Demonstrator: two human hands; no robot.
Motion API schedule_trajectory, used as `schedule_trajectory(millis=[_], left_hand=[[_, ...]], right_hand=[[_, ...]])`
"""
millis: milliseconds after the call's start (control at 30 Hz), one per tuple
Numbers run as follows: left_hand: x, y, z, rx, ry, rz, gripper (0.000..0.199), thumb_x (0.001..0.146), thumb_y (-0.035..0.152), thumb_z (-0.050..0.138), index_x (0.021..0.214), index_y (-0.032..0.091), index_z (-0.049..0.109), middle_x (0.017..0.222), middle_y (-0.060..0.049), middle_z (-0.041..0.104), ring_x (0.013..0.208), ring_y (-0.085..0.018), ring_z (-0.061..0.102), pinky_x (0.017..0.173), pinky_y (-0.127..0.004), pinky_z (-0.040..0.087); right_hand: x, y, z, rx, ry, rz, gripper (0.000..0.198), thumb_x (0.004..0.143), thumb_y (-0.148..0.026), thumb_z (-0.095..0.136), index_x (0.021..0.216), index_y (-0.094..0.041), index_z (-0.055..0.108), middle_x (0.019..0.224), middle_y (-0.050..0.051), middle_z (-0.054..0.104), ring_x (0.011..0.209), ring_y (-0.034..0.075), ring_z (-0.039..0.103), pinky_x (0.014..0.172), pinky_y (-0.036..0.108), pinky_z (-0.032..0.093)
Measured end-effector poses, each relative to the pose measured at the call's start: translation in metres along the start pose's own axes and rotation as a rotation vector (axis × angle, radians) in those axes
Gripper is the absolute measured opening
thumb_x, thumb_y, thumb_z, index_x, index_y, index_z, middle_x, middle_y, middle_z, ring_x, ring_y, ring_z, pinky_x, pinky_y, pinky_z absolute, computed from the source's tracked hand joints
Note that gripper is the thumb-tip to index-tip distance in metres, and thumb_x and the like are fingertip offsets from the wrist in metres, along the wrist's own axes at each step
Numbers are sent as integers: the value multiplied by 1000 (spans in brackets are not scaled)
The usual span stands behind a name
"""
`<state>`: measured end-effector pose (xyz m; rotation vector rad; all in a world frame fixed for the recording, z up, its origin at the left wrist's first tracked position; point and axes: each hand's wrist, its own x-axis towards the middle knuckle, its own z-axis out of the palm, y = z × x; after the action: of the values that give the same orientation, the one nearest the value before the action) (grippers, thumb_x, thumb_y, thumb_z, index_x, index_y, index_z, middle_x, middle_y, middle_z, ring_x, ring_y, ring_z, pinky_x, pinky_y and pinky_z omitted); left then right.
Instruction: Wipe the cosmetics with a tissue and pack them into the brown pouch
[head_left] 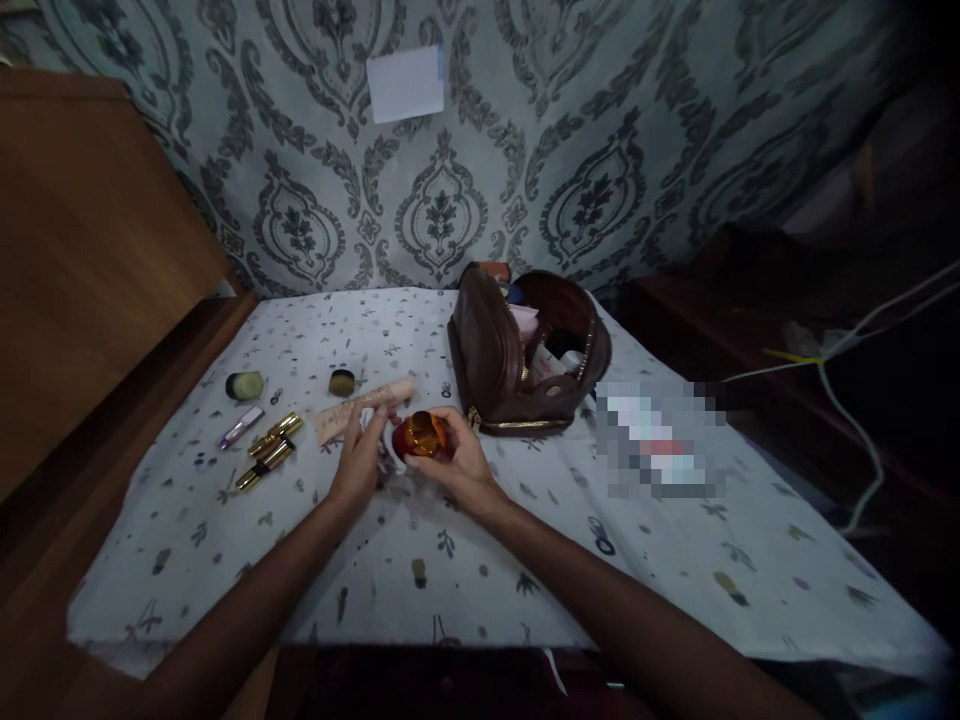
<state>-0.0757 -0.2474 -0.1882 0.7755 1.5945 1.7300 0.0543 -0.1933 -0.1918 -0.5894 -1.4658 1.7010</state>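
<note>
In the middle of the table, my right hand (469,465) is closed round a glossy amber bottle (420,437) with a rounded shape. Close to its left side is my left hand (358,458), fingers stretched out and apart. Something pale and clear shows between that hand and the bottle, too blurred to name. Just behind my left fingers lies a beige squeeze tube (337,420). Farther left are two gold lipstick tubes (274,435), a slim pinkish tube (241,427), a small green jar (244,385) with a dark end, and a small dark-and-gold round pot (342,382).
A brown zippered bag (487,350) stands unzipped behind my right hand, with several items inside. A pixelated item (660,440) lies to its right. White cords (847,420) hang beyond the right edge. A wooden cabinet (105,240) borders the left; a patterned wall rises behind.
</note>
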Motion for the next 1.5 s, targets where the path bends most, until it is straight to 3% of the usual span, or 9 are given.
schedule_trajectory(millis=[100, 200, 333, 433, 567, 867, 1233, 1400, 1500], left_hand=[[-1, 6, -6, 94, 40, 101, 38, 86, 59, 57, 99, 24, 59, 94, -1, 67, 92, -18, 65, 82, -29, 52], [-5, 14, -8, 254, 20, 320, 30, 93, 51, 49, 99, 23, 57, 103, -4, 64, 105, -19, 60, 99, -33, 46], [-11, 18, -8, 415, -92, 605, 27, 98, 43, 40, 110, 22, 53, 113, -7, 59, 114, -21, 55, 105, -39, 42], [-13, 13, -10, 582, -224, 728, 29, 98, 39, 40, 114, 20, 54, 117, -10, 59, 116, -25, 55, 105, -44, 42], [-10, 5, -9, 747, -358, 683, 37, 96, 41, 40, 124, 19, 52, 124, -13, 61, 118, -29, 57, 102, -48, 46], [-3, 0, -8, 681, -283, 352, 47, 94, 56, 38, 122, 22, 52, 115, -11, 65, 107, -32, 63, 95, -50, 49], [5, 21, -15, 500, -205, 391, 30, 97, 49, 41, 107, 23, 53, 111, -8, 64, 111, -23, 57, 101, -37, 42], [4, 25, -20, 477, -213, 277, 30, 98, 46, 39, 94, 23, 57, 91, -3, 61, 91, -20, 57, 88, -31, 45], [7, 20, -25, 410, -174, 210, 20, 92, 42, 51, 87, 24, 58, 81, 1, 58, 82, -17, 54, 80, -27, 44]], right_hand=[[2, 6, -1, -94, 12, -18, 50, 60, -29, 80, 102, -24, 53, 96, 0, 66, 92, 21, 64, 84, 34, 52], [3, 10, -3, -273, 25, -75, 48, 61, -26, 78, 104, -22, 56, 98, 1, 65, 92, 21, 63, 86, 35, 51], [0, 8, -5, -571, 28, -174, 49, 62, -22, 79, 108, -20, 62, 102, 4, 63, 97, 23, 61, 89, 37, 49], [-3, 5, -6, -724, -35, -186, 48, 66, -20, 78, 111, -21, 63, 102, 4, 61, 98, 22, 60, 88, 36, 50], [-5, 4, -8, -851, -92, -195, 50, 68, -24, 78, 115, -20, 62, 103, 4, 59, 100, 21, 58, 90, 35, 50], [-3, 9, -14, -805, -199, -290, 61, 69, -29, 82, 125, -21, 58, 105, 5, 57, 101, 23, 56, 92, 36, 49], [7, 23, -17, -389, -219, -372, 53, 76, -35, 80, 123, -21, 60, 115, 9, 59, 108, 23, 58, 94, 38, 47], [7, 15, -21, -521, -266, -330, 50, 72, -27, 79, 119, -24, 62, 117, 8, 64, 110, 26, 58, 97, 41, 45], [7, 11, -25, -664, -235, -294, 52, 67, -23, 81, 116, -24, 63, 112, 7, 64, 108, 28, 56, 96, 44, 44]])
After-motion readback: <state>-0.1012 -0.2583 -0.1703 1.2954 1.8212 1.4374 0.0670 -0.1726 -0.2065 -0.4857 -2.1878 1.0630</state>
